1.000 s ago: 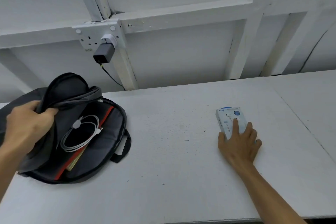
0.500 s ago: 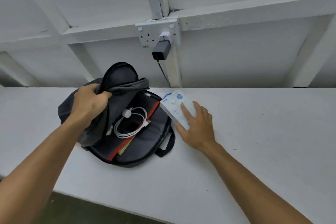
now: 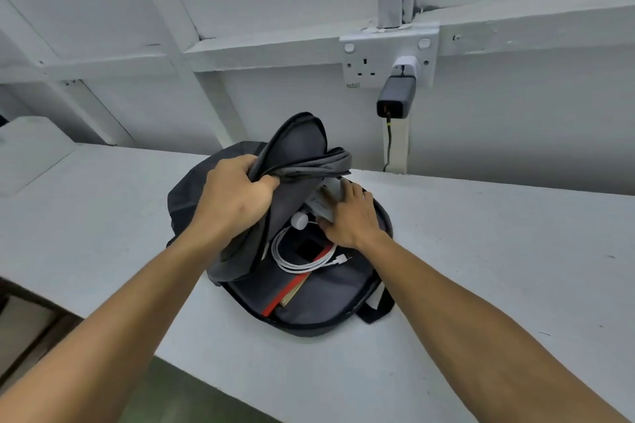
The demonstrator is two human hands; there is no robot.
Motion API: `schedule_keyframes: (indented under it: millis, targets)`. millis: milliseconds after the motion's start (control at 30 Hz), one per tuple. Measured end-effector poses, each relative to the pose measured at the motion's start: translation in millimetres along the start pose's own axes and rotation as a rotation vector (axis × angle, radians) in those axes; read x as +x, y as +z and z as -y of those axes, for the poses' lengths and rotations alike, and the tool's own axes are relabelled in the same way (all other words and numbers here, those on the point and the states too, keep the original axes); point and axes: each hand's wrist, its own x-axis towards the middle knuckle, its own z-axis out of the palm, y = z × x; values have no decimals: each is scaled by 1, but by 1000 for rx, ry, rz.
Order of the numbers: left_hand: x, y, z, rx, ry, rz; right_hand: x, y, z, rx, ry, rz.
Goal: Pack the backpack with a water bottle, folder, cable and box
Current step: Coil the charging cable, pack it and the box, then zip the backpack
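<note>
Box: the small white box [image 3: 323, 201] sits under the right hand [image 3: 350, 218], mostly hidden by fingers and the flap above; it is at the upper mouth of the main compartment, partly inside.
Right hand: fingers curled over the box, gripping it and pressing it inward.
Step in hand: by my judgement the box is going in, seemingly the last item to go in; no water bottle is visible, so whether it is already inside cannot be told.
Next move: it likely calls for sliding the box deeper, past the flap, releasing it, then drawing the hand out without snagging the cable.
Cable: a white coiled cable [image 3: 302, 259] lies just below the right hand, its round puck end [image 3: 299, 220] touching the thumb side, its plug end trailing toward the wrist.
Folder: a red-edged folder [image 3: 292, 288] stands in the sleeve beneath the cable, nearer the person than the right hand.
Left hand: the left hand [image 3: 237, 197] is clenched on the zipper edge of the flap, holding it lifted, just left of the right hand.
Backpack: the dark grey backpack [image 3: 330, 299] lies flat on the white counter [image 3: 498, 251], unzipped.
Beyond: a charger [image 3: 396, 98] is plugged into a wall socket [image 3: 357, 62] above the right hand.
</note>
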Motion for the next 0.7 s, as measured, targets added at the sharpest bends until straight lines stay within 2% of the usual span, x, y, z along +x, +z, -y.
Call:
schedule_keyframes:
  millis: [233,300,367,433,500,567,600,667,700]
  targets:
    - [2,1,3,52,53,14,32,7,6,-96,-67,104]
    - [2,2,5,35,62,22,25,-1,2,-35,-85,47]
    - [2,4,7,24,68,26,7,-11,-12,227,-88,-111]
    - [-1,8,8,33,84,25,-15,-16,-31,506,48,-300]
    - [-10,15,7,41,108,42,-25,-17,-50,730,378,-349]
    - [-22,27,6,108,151,83,-24,-24,-60,992,649,-171]
    - [-30,34,6,175,189,94,-21,-28,-63,1159,709,-48]
    - [-45,53,9,314,293,121,-20,-42,-62,1399,729,161]
    - [-52,65,13,377,343,145,-21,-48,-61,1408,697,237]
